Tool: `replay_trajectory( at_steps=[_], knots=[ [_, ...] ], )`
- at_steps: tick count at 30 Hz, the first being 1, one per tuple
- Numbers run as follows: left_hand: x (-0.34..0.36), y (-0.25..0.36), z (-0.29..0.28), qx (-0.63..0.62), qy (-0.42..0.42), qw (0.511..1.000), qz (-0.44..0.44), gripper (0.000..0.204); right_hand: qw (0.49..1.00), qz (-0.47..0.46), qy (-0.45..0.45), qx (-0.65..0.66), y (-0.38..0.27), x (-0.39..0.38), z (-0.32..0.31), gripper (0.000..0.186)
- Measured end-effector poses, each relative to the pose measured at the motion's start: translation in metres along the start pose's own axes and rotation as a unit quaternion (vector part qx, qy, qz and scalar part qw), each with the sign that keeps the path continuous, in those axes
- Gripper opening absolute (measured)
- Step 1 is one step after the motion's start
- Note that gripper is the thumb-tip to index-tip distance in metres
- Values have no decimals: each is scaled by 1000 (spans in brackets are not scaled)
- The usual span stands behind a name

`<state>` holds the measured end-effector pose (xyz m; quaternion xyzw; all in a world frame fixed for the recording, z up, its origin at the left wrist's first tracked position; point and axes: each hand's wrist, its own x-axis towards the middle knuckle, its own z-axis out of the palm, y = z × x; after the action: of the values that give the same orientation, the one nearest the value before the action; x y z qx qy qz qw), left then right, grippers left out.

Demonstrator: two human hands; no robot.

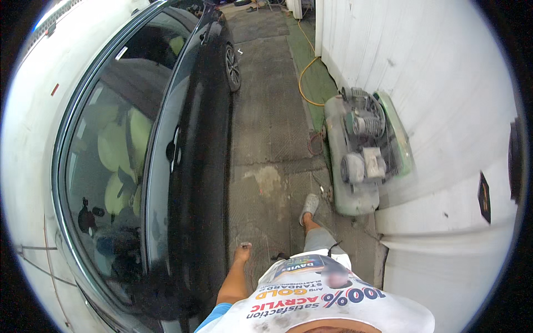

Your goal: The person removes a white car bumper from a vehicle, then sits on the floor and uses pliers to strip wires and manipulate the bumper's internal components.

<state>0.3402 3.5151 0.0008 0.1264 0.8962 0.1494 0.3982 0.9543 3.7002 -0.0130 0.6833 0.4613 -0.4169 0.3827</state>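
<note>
My left hand (242, 252) is low at the middle, beside the dark side of a black car (191, 161), with a little space between them. Its fingers are curled, perhaps round something small that I cannot make out. My right hand is not visible. My white printed shirt fills the bottom of the view, and my right foot in a pale clog (308, 210) is on the worn concrete floor (261, 133).
A dusty air compressor (352, 191) stands at the right against a white wall (444, 83). A yellow hose (302, 83) runs along a green floor strip beyond it. The car's rear or front wheel (232, 66) is farther up the narrow walkway. A white wall (28, 155) curves at the far left.
</note>
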Motion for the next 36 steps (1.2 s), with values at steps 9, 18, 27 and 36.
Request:
replay_trajectory(
  at_steps=[9,18,27,36],
  knots=[
    [170,224,-60,-20,-28,998,-48,57,925,-312,202,-75,-475,98,-369,68],
    [358,343,-136,16,-87,983,-159,64,729,-594,324,106,-959,-87,-711,48],
    [637,587,-276,-73,-52,993,-81,54,957,-226,124,-132,-928,142,-686,61],
    [865,877,-444,-93,111,989,36,33,999,5,18,51,-1009,149,-743,57]
  ],
)
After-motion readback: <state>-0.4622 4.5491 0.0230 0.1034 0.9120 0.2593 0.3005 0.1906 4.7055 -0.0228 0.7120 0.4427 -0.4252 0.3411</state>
